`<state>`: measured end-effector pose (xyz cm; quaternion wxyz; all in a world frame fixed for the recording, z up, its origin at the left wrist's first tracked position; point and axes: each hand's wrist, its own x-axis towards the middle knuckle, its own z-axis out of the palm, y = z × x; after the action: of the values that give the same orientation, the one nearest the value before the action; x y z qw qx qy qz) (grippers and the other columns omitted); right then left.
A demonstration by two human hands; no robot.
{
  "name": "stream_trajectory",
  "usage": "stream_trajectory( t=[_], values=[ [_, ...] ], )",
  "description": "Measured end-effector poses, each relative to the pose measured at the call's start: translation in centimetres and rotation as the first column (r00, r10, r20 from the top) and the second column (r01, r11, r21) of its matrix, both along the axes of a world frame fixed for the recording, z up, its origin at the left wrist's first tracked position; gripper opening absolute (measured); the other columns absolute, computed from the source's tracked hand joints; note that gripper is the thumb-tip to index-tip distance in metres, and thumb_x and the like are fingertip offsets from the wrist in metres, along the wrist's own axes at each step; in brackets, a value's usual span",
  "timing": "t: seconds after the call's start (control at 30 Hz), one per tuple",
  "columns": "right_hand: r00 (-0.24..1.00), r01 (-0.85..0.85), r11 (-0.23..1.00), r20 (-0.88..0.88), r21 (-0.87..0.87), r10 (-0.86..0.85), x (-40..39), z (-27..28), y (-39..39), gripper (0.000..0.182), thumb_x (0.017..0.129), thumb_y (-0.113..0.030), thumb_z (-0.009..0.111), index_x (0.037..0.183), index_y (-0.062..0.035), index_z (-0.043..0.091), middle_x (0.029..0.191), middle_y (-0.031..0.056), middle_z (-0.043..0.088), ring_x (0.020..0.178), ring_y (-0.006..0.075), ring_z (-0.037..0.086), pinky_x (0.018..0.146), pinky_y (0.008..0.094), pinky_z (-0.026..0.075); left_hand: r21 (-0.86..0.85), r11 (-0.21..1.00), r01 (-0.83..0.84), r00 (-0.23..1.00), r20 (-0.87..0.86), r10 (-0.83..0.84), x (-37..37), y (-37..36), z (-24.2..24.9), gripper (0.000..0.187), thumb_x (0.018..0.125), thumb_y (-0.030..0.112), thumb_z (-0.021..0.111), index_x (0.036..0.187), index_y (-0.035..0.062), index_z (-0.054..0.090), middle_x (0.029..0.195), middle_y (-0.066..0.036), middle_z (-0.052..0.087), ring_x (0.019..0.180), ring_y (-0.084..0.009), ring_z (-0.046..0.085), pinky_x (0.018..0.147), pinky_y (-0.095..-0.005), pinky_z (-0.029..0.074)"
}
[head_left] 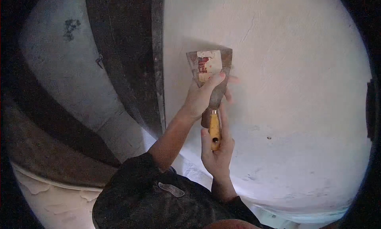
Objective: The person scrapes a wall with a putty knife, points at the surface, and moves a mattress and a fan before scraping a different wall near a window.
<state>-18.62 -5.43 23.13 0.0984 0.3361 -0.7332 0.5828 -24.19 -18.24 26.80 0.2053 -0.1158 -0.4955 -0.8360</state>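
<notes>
Two hands hold one scraper (212, 90) against a white wall (293, 110) in the head view.

Left hand (200, 98): the forearm rises from the dark sleeve (135, 177) at lower centre and slants up and to the right. The wrist is bent so that the palm faces the wall. The fingers are folded over the lower part of the metal blade, and the thumb lies across the blade face just below a torn red and white label (208, 64). The grip is narrow and firm, pressing the blade flat to the wall.

Right hand (217, 149): it comes up from below, wrist near the person's chest, fingers pointing upward. The fingers wrap the wooden handle (214, 129) from behind, and one finger extends up along the right side of the handle. The grip is closed round the handle, whose yellow-brown end with a small hole shows between the fingers.

Scraper position: upright, blade at the top and handle at the bottom, at the middle of the picture. The wide blade edge touches the wall just right of a dark vertical frame (131, 58). The blade casts a shadow on the wall to its upper left.

Left of the frame lies a grey plastered surface (63, 70) with a dark stain (70, 27).
</notes>
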Motion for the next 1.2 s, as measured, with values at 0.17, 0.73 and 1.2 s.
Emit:
stream_trajectory(
  t=[0.17,0.73,1.2],
  values=[
    [0.995,0.041,0.999,-0.09,-0.01,-0.041,-0.3,0.6,-0.9,0.059,0.088,-0.002,0.054,0.141,0.0042,0.029,0.126,0.0226,0.053,0.1,0.0181,0.061,0.079,0.0291,0.049,-0.016,1.0,-0.014,0.999,-0.044,0.013,-0.4,-0.2,1.0,0.03,0.095,0.027,0.05,0.102,-0.0001,0.06,0.089,-0.013,0.068,0.058,-0.012,0.061,0.045,-0.0235,0.049],
    [0.973,0.073,0.994,-0.212,-0.076,-0.088,1.9,0.5,-2.5,0.07,0.078,-0.006,0.066,0.135,0.0146,0.031,0.095,0.0259,0.064,0.068,0.0292,0.065,0.062,0.0342,0.051,-0.222,0.966,0.133,0.976,0.198,-0.088,4.0,-1.7,4.9,0.033,0.097,0.029,0.048,0.098,-0.0002,0.064,0.072,-0.006,0.064,0.051,-0.0081,0.057,0.044,-0.0214,0.047],
    [0.763,0.512,0.858,-0.436,-0.042,-0.477,2.8,-3.7,-5.4,0.064,0.079,-0.02,0.067,0.124,0.0182,0.041,0.072,0.0143,0.06,0.061,0.0225,0.054,0.058,0.032,0.043,-0.032,0.969,0.244,0.958,0.16,-0.236,2.6,-2.2,1.6,0.045,0.089,0.022,0.046,0.112,-0.0159,0.053,0.052,-0.009,0.055,0.045,-0.0119,0.048,0.043,-0.0208,0.034]
  ],
)
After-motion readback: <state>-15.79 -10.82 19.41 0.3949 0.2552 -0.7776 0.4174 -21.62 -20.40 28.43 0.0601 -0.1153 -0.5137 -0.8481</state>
